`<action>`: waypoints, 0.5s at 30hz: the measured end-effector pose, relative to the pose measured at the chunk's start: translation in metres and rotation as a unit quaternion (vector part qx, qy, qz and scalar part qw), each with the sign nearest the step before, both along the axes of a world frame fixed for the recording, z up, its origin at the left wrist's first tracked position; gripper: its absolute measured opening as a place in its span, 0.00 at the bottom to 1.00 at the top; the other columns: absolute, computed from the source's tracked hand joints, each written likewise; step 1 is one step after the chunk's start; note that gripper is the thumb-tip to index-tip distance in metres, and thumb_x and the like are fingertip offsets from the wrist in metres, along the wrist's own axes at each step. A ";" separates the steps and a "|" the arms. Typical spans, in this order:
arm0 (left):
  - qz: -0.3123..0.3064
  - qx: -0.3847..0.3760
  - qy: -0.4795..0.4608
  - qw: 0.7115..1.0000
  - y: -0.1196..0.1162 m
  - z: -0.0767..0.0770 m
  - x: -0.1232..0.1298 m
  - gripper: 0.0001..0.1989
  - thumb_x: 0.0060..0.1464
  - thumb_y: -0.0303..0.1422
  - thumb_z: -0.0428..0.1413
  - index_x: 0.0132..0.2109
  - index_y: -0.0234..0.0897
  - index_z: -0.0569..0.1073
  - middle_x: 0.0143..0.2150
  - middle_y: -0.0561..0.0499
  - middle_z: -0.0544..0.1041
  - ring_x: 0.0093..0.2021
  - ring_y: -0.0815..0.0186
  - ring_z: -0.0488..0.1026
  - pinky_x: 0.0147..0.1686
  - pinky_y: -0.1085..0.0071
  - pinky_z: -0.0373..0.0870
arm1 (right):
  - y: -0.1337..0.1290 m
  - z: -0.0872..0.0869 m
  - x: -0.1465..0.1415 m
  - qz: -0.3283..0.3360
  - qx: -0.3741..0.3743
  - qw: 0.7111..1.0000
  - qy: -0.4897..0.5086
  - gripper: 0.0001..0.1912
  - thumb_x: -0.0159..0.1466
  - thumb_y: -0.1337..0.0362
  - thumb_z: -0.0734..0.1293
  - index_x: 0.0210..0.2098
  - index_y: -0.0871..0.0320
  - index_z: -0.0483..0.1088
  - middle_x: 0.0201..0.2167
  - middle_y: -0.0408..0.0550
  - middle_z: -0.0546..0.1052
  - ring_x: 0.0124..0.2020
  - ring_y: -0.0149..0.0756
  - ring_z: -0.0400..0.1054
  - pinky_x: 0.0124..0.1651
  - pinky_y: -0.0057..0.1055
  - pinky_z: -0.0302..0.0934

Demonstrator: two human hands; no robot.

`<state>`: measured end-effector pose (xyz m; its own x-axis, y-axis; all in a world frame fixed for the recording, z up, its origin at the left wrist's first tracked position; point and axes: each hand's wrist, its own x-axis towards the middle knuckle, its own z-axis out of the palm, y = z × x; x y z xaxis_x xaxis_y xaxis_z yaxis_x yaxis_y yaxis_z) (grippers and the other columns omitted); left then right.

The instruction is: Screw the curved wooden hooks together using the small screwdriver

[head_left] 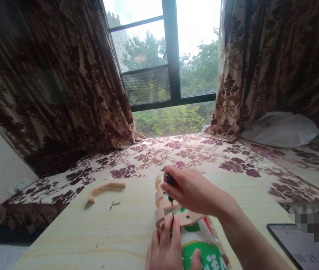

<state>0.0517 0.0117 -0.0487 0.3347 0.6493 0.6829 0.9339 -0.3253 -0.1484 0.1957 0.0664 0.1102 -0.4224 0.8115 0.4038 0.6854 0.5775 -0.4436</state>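
Observation:
My right hand (pixel 186 189) is closed around the black handle of a screwdriver (pixel 170 180), held nearly upright. Its metal shaft points down to a pale wooden part (pixel 186 218) with rounded, knobbly pieces along its left side and a dark hole on the right. The fingertips of my left hand (pixel 165 243) press on this part, close around the screwdriver's tip, which they partly hide. My left thumb is apart, over a green and white plastic package (pixel 204 247) lying under the wood. Whether a screw sits under the tip, I cannot tell.
A curved wooden piece (pixel 105 190) lies at the table's left, with a few small screws (pixel 114 204) near it. A phone (pixel 291 240) showing a timer rests at the right. Beyond the wooden table (pixel 92 232) are a floral-covered ledge (pixel 159 153), curtains and a window.

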 end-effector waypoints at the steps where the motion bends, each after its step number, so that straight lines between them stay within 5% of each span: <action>1: 0.002 -0.004 0.002 1.000 0.000 0.000 0.000 0.27 0.50 0.37 0.51 0.57 0.35 0.65 0.53 0.44 0.73 0.45 0.54 0.73 0.39 0.61 0.71 | 0.001 -0.001 0.000 -0.017 0.000 1.000 -0.004 0.08 0.64 0.60 0.60 0.34 0.58 0.64 0.25 0.44 0.69 0.25 0.29 0.57 0.27 0.28 0.45; 9: 0.002 -0.010 -0.005 1.000 -0.002 0.001 0.000 0.26 0.51 0.37 0.50 0.58 0.35 0.65 0.55 0.45 0.72 0.45 0.54 0.73 0.38 0.62 0.72 | -0.006 0.005 -0.003 0.038 0.005 0.999 0.000 0.08 0.66 0.62 0.58 0.34 0.56 0.66 0.25 0.42 0.71 0.25 0.28 0.58 0.28 0.27 0.46; 15: 0.012 -0.028 0.018 0.999 -0.004 0.006 -0.001 0.25 0.51 0.37 0.50 0.57 0.35 0.67 0.55 0.46 0.72 0.44 0.54 0.73 0.36 0.62 0.73 | -0.002 0.001 -0.002 -0.026 0.001 1.000 -0.011 0.10 0.66 0.59 0.58 0.33 0.58 0.64 0.25 0.45 0.70 0.25 0.30 0.57 0.27 0.28 0.44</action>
